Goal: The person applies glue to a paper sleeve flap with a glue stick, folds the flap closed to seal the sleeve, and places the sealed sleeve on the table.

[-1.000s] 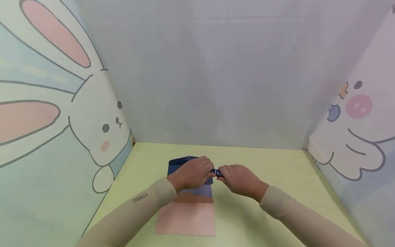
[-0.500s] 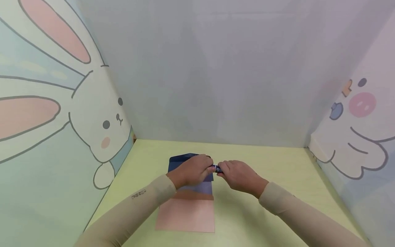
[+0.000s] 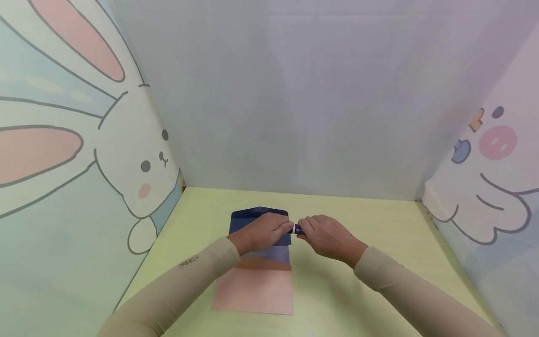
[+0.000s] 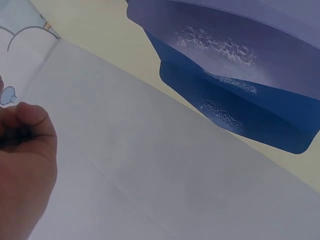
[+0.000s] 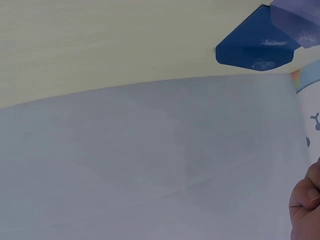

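In my head view, the dark tube [image 3: 299, 229] sits at five o'clock from centre; the left hand [image 3: 263, 232] grips its nine o'clock end, the right hand [image 3: 330, 238] its three o'clock end. Beneath the left hand I see a blue envelope [image 3: 243, 223], flap toward twelve, with pink paper [image 3: 253, 291] toward six.

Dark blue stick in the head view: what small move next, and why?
Probably ease the right hand away from the left hand to part the dark blue stick: each grips one end, a white band shows between, and the blue envelope's flap lies open.
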The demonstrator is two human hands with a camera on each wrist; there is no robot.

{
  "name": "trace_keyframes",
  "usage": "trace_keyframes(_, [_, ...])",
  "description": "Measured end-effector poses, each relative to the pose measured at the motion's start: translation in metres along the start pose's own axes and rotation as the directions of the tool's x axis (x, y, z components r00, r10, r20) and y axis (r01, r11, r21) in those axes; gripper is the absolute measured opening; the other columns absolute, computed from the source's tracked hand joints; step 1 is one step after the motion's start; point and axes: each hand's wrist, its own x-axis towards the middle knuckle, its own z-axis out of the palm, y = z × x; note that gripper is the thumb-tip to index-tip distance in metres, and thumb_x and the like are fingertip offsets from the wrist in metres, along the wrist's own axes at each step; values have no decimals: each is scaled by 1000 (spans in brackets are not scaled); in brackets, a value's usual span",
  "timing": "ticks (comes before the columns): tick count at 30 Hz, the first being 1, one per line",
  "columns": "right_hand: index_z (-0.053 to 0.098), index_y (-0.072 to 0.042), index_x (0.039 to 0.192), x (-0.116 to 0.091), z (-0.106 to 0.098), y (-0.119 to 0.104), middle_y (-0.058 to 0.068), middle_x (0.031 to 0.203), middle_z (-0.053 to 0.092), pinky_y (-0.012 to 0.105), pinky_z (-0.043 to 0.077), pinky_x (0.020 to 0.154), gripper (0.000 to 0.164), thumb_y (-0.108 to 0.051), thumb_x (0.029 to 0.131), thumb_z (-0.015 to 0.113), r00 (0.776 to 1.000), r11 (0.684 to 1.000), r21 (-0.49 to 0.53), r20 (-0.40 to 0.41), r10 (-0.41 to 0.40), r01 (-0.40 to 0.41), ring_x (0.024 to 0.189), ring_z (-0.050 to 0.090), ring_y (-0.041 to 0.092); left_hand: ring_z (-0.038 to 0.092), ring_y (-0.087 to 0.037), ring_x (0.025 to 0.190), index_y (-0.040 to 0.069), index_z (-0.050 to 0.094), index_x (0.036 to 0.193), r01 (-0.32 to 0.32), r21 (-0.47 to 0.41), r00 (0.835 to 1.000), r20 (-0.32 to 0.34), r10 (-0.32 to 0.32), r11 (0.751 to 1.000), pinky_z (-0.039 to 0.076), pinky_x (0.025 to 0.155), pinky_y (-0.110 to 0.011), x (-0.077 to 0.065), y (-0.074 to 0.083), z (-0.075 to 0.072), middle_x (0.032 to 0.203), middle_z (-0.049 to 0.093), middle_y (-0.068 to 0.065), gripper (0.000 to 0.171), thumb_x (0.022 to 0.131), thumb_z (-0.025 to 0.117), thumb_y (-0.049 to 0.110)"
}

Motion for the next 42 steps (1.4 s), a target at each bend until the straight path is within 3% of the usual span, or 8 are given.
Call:
trace_keyframes(5, [62,-5,116,-1,0,1,-2,86,65,25,57,67,48,-39,120,29,1000,1000,-15,28,-2,2,68,55,8,41,-8,67,19,56,88,33,-62,999,28,-31,998,38,69,-25,1,-1,1,76,44,7,49,118,32,50])
trace_keyframes(19, [58,-9,106,0,-3,4,-5,79,53,23,44,61,26,-32,106,70,981,986,60,129,145,-153,64,41,6,42,-10,70,21,53,92,-35,238,999,-8,38,971,38,71,-27,4,-2,-14,79,46,5,43,119,31,47])
trace_keyframes(24, [57,-11,105,-11,-3,10,-7,79,51,23,44,62,25,-32,106,71,950,966,68,208,232,-251,64,40,5,46,-13,75,19,52,92,55,270,996,-80,-34,961,42,77,-34,-4,-25,-32,82,49,2,42,119,32,44])
trace_keyframes(28, [56,-11,103,-21,-2,14,-7,77,48,23,42,62,25,-31,106,71,942,958,84,223,251,-275,64,38,6,57,-20,84,16,58,100,211,234,971,-165,-175,949,49,86,-43,-16,-65,-55,89,59,-2,50,119,26,49])
trace_keyframes(32, [54,-10,101,-28,-1,16,-7,76,45,22,38,61,26,-30,106,70,942,956,86,216,259,-282,63,36,6,64,-23,94,13,62,112,394,219,911,-219,-349,892,52,93,-49,-34,-113,-73,98,66,-5,54,118,23,50])
trace_keyframes(37, [54,-11,102,-30,0,14,-8,76,45,22,37,61,24,-30,106,70,937,951,100,226,266,-294,63,36,6,56,-26,79,7,61,100,562,319,827,-221,-517,763,48,82,-48,-62,-167,-77,87,62,-11,49,113,25,37])
trace_keyframes(39, [55,-11,102,-31,1,12,-8,76,45,22,37,61,24,-30,107,69,937,950,103,227,265,-293,63,36,6,53,-26,74,6,62,93,587,380,807,-207,-553,715,48,76,-47,-72,-184,-75,83,61,-12,45,110,29,33])
trace_keyframes(42, [55,-12,102,-31,1,10,-9,76,45,22,37,60,23,-30,107,69,936,949,102,226,269,-298,62,36,6,56,-25,69,6,65,87,569,492,806,-175,-566,659,53,67,-46,-86,-201,-73,81,64,-11,42,109,37,28])
